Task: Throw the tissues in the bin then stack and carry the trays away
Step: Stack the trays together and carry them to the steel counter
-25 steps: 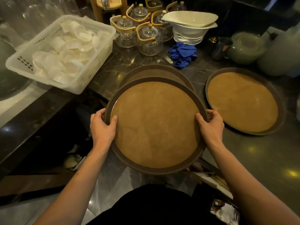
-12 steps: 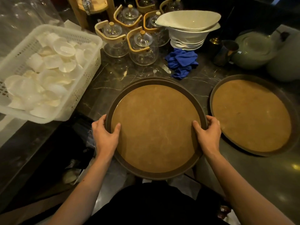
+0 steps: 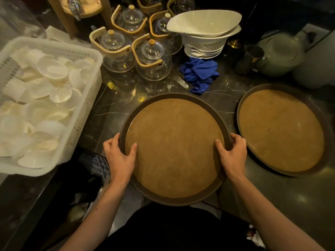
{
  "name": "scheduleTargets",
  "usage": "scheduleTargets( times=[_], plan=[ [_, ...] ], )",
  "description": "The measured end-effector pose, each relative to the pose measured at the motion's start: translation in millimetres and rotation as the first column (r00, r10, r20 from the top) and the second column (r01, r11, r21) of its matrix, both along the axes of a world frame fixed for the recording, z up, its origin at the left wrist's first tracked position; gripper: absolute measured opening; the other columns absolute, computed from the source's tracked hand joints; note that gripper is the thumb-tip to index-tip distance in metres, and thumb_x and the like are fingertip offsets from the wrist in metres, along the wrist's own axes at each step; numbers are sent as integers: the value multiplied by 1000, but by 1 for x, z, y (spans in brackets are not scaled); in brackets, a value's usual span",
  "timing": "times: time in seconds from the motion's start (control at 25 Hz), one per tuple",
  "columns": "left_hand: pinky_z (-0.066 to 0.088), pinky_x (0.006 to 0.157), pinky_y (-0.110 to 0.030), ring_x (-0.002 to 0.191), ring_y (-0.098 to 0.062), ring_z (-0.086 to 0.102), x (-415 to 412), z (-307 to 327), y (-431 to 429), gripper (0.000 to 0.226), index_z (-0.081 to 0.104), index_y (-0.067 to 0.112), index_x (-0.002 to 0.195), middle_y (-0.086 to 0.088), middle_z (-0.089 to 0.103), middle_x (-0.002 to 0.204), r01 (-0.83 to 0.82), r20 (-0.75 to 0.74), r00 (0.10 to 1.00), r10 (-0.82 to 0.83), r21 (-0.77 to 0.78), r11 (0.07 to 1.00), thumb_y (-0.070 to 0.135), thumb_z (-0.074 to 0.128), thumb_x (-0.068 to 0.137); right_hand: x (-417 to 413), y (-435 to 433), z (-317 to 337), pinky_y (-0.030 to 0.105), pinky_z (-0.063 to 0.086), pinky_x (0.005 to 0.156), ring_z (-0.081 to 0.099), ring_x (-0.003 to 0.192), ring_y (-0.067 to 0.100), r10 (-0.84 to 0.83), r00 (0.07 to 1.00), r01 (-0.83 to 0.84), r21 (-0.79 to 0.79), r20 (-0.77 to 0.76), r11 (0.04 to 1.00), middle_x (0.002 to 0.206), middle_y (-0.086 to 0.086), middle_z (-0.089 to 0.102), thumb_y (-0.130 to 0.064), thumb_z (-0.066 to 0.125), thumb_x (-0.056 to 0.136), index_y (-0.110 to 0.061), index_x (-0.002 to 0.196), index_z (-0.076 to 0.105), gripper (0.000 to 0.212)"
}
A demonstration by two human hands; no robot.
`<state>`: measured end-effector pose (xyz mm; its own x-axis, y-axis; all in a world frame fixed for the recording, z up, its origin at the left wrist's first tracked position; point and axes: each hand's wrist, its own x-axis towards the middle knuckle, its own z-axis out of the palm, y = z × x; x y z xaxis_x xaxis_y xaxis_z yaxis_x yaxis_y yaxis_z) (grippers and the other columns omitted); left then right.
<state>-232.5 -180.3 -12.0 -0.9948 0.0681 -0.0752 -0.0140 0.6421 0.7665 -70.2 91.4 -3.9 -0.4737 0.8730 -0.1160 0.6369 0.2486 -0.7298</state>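
Observation:
A round brown tray (image 3: pixel 174 147) with a dark rim lies in front of me on the dark marble counter, its near edge hanging over the counter's corner. My left hand (image 3: pixel 120 158) grips its left rim, thumb on the tray's face. My right hand (image 3: pixel 231 156) grips the right rim the same way. The tray seen under it earlier is now hidden beneath it. A second round brown tray (image 3: pixel 281 129) lies flat on the counter to the right, apart from my hands. No tissues or bin are visible.
A white plastic basket (image 3: pixel 85 113) of small white dishes stands at the left. Behind the tray are several glass teapots (image 3: pixel 153 58), stacked white bowls (image 3: pixel 204 33), a blue cloth (image 3: pixel 200 74), a metal jug (image 3: pixel 249 58) and a pale pot (image 3: pixel 281 53).
The held tray has moved forward and down onto the tray that lay behind it, covering it. My view has shifted closer over the counter.

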Motion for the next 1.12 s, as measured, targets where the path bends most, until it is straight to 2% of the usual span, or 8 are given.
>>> scheduleTargets(
  times=[0.28,0.64,0.8,0.92,1.12],
  plan=[
    [31,97,-26,116,-22,42,-4,-9,3,68,44,9,138,2,33,116,25,7,1000,-25,5,1000,31,74,81,-5,4,-2,33,43,91,46,107,17,8,1000,-8,-10,18,1000,116,2,39,-36,74,83,-9,126,52,55],
    [30,99,-26,118,-22,38,-3,-15,4,68,42,10,139,2,30,116,32,13,999,-32,1,999,31,73,82,-5,8,-10,33,44,93,46,106,16,37,999,-37,24,6,999,116,4,40,-36,74,82,-9,124,54,54],
    [28,99,-27,119,-23,34,-3,-15,6,68,40,8,140,-6,33,121,53,11,999,-53,-24,998,33,69,84,-3,8,-15,38,47,94,47,108,17,60,998,-61,37,14,997,118,5,40,-40,72,84,-12,124,51,54],
    [28,97,-28,118,-26,33,-3,-15,7,67,39,5,139,-13,36,123,73,-20,997,-74,-71,995,35,66,86,-2,7,-18,35,45,92,46,111,14,101,994,-102,51,30,993,125,5,42,-43,67,87,-14,134,44,60],
    [30,96,-31,116,-27,36,-4,-14,9,66,38,4,137,-14,37,123,91,-36,995,-96,-115,989,35,65,86,-3,8,-20,34,44,90,49,113,16,105,991,-111,73,79,991,127,4,45,-46,62,89,-19,137,41,59]
  ],
)
